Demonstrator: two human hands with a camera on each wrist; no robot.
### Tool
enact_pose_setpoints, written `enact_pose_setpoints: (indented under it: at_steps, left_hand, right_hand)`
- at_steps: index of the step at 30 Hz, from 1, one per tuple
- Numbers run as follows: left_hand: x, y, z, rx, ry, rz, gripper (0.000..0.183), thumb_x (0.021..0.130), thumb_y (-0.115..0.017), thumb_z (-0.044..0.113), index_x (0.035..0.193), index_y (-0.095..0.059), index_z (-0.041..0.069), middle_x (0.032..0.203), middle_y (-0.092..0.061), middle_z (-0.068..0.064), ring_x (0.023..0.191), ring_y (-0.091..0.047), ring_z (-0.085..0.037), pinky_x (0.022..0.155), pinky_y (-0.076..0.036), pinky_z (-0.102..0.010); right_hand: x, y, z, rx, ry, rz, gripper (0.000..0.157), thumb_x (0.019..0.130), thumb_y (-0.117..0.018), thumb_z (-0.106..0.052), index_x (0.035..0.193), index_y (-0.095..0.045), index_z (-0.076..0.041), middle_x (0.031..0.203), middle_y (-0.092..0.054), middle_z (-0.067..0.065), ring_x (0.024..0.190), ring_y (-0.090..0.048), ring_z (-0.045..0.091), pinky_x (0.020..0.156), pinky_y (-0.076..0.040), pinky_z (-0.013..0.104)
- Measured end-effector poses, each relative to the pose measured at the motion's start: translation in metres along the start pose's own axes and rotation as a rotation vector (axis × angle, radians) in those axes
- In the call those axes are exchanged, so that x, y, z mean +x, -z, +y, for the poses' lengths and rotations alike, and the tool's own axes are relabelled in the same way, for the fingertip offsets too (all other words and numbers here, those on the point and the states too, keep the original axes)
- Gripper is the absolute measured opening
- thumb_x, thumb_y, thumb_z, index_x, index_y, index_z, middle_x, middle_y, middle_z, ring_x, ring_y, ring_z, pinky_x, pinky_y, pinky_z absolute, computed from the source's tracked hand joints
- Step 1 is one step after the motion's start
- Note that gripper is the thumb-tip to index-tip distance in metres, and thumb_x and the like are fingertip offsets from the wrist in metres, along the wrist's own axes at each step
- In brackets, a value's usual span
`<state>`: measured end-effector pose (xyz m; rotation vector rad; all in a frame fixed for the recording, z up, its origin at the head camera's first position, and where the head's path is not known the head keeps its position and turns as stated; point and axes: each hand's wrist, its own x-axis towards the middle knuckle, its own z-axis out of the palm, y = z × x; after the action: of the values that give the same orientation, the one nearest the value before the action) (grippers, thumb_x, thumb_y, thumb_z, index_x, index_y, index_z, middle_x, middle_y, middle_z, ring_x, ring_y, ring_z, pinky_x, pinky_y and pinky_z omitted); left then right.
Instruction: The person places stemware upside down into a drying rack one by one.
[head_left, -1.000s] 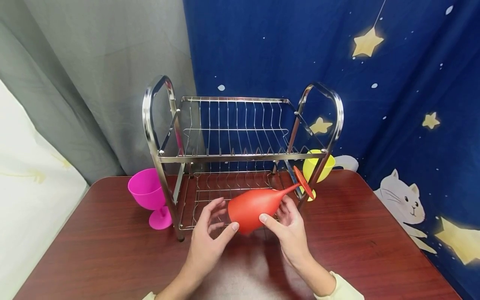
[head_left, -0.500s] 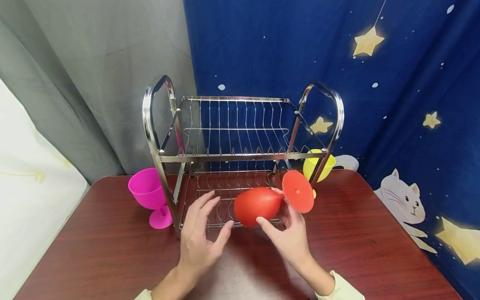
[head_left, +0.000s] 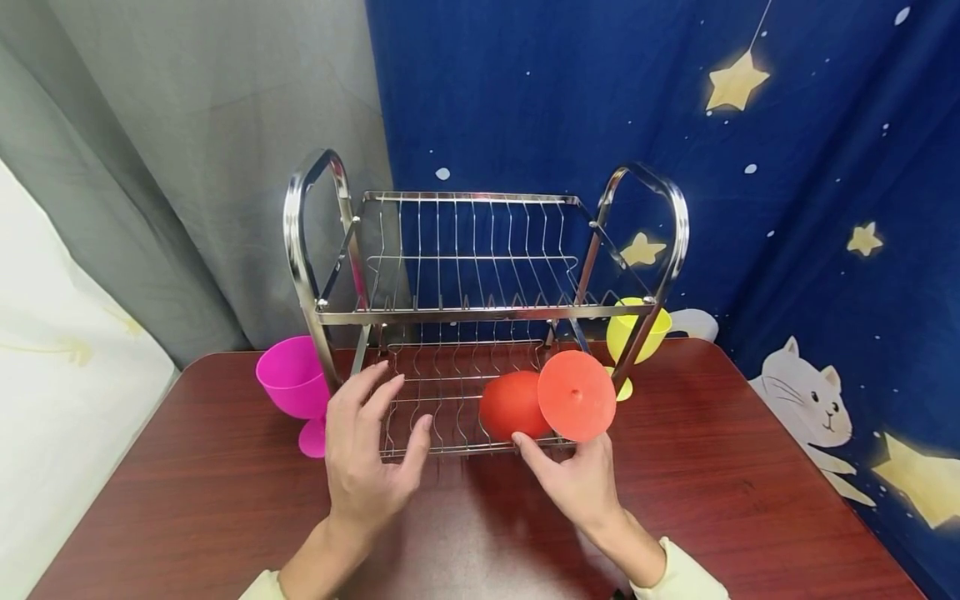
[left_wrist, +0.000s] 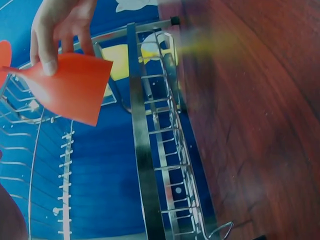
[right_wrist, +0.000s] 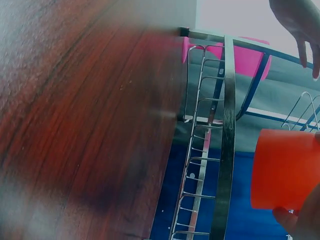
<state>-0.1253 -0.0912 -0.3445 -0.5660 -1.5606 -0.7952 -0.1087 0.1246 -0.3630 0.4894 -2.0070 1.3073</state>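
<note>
My right hand (head_left: pixel 577 487) grips a red plastic goblet (head_left: pixel 504 408) by its bowl, thumb in front and the other fingers mostly hidden behind it. The goblet's round foot (head_left: pixel 576 396) faces the head camera, while its bowl points away toward the dish rack (head_left: pixel 480 317). In the left wrist view the goblet (left_wrist: pixel 82 87) lies sideways in the grasp, its rim away from the fingers. My left hand (head_left: pixel 363 462) holds nothing; its fingers are spread and slightly bent before the rack's left front. The right wrist view shows the left fingers (right_wrist: pixel 302 47) apart from the goblet (right_wrist: pixel 277 170).
A magenta goblet (head_left: pixel 288 379) stands left of the rack, its foot partly behind my left hand. Behind the rack's right leg stands a yellow goblet (head_left: pixel 636 333). The two-tier metal rack rests on a brown wooden table (head_left: pixel 712 483), with curtains (head_left: pixel 525 100) behind.
My left hand has let go of the red goblet and moved left. The right hand has turned the goblet so its foot swung down and toward the head camera.
</note>
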Motion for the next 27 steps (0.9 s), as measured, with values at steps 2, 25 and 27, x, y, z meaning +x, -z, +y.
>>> enact_pose_setpoints:
  at_steps: [2, 25, 27]
  left_hand:
    - [0.002, 0.001, -0.001, 0.012, 0.004, 0.023, 0.04, 0.09, -0.062, 0.027, 0.105, -0.065, -0.01, 0.11, -0.062, -0.029, 0.098, -0.055, -0.046, 0.096, -0.042, -0.043]
    - [0.011, 0.007, -0.002, 0.068, 0.122, 0.221, 0.032, 0.076, -0.061, 0.009, 0.102, -0.065, -0.009, 0.108, -0.057, -0.032, 0.096, -0.049, -0.048, 0.089, -0.038, -0.035]
    - [0.011, 0.008, -0.003, 0.065, 0.142, 0.225, 0.034, 0.075, -0.061, 0.008, 0.103, -0.064, -0.01, 0.108, -0.056, -0.033, 0.098, -0.049, -0.048, 0.089, -0.038, -0.037]
  right_hand:
    - [0.002, 0.0, -0.004, -0.017, 0.014, 0.004, 0.06, 0.062, -0.083, 0.008, 0.115, -0.057, 0.005, 0.096, -0.068, 0.016, 0.07, -0.062, 0.011, 0.064, -0.049, 0.013]
    - [-0.004, -0.002, 0.045, -0.143, 0.032, 0.018, 0.065, 0.068, -0.086, -0.011, 0.126, -0.057, -0.007, 0.116, -0.064, 0.007, 0.105, -0.059, 0.022, 0.091, -0.044, 0.025]
    - [-0.003, -0.002, 0.045, -0.15, 0.029, 0.018, 0.066, 0.068, -0.086, -0.011, 0.126, -0.057, -0.007, 0.117, -0.064, 0.008, 0.106, -0.059, 0.023, 0.092, -0.044, 0.025]
